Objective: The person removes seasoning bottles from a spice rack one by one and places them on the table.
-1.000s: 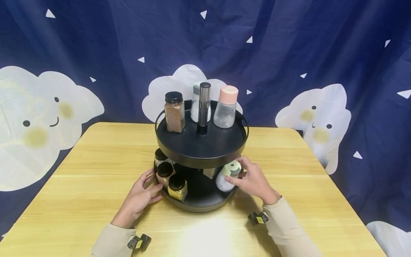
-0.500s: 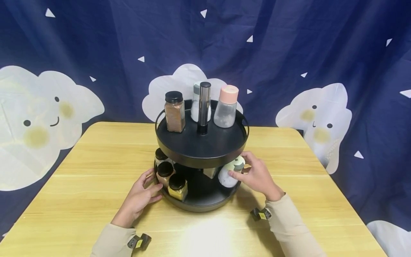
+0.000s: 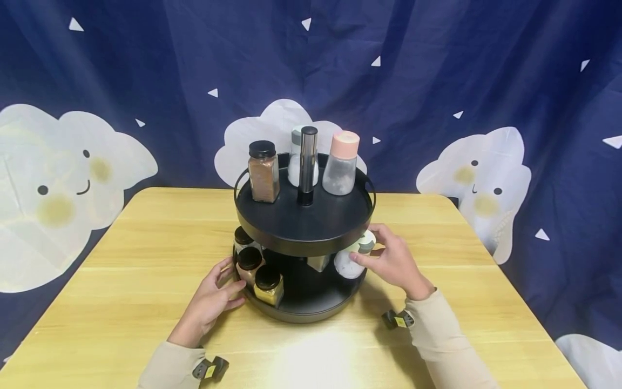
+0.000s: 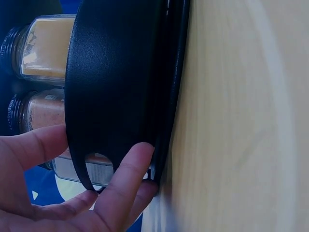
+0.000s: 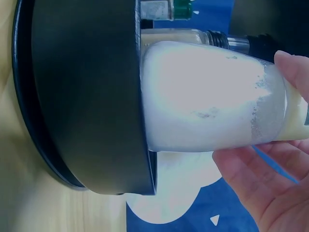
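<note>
In the head view, my right hand (image 3: 396,265) grips a seasoning jar (image 3: 347,266) with white contents and a pale green lid, tilted at the right of the lower tier (image 3: 311,294) of a black two-tier spice rack. In the right wrist view the jar's white body (image 5: 207,96) overlaps the tier's rim, thumb on one side and fingers on the other. On the rack's left, my left hand (image 3: 211,300) holds the lower tier's side. The left wrist view puts its thumb at the rim and a fingertip (image 4: 142,152) low on the wall, near the handle cutout.
Several black-lidded spice jars, one with yellow powder (image 3: 269,289), stand at the lower tier's left. The upper tier (image 3: 301,246) overhangs them, carrying a brown spice jar (image 3: 264,178), a pink-capped bottle (image 3: 340,173) and a white-filled shaker behind the centre post (image 3: 307,167).
My right hand has moved the green-lidded jar slightly right and back, partly under the upper tier's edge. My left hand has stayed at the rack's side.
</note>
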{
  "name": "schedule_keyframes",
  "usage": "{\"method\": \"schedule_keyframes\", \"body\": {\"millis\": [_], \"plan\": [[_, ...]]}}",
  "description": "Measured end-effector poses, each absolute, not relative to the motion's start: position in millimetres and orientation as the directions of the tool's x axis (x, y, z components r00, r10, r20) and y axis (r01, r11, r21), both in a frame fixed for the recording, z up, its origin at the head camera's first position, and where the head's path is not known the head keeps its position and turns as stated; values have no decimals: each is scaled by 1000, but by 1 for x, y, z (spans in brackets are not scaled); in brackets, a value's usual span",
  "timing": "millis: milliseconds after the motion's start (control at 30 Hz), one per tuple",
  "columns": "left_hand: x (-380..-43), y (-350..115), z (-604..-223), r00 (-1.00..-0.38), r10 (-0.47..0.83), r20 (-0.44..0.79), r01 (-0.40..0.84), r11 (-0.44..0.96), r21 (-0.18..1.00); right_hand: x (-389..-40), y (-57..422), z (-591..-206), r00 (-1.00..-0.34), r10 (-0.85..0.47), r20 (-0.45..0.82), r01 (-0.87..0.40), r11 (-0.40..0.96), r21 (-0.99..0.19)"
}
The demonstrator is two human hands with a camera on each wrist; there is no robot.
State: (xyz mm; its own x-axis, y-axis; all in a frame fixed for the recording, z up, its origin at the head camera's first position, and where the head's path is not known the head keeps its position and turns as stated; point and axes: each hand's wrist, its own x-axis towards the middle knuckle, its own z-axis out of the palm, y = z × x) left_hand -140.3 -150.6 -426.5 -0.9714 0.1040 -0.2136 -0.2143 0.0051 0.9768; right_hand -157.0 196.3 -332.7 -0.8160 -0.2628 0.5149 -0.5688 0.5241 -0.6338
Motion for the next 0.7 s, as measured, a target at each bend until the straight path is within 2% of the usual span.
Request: {"method": "schedule_keyframes", "body": {"millis": [700], "plan": [[-138, -150, -425, -972, 103, -210, -211, 1, 977, -159, 209, -324, -816, -192, 546, -543, 577, -609]]}}
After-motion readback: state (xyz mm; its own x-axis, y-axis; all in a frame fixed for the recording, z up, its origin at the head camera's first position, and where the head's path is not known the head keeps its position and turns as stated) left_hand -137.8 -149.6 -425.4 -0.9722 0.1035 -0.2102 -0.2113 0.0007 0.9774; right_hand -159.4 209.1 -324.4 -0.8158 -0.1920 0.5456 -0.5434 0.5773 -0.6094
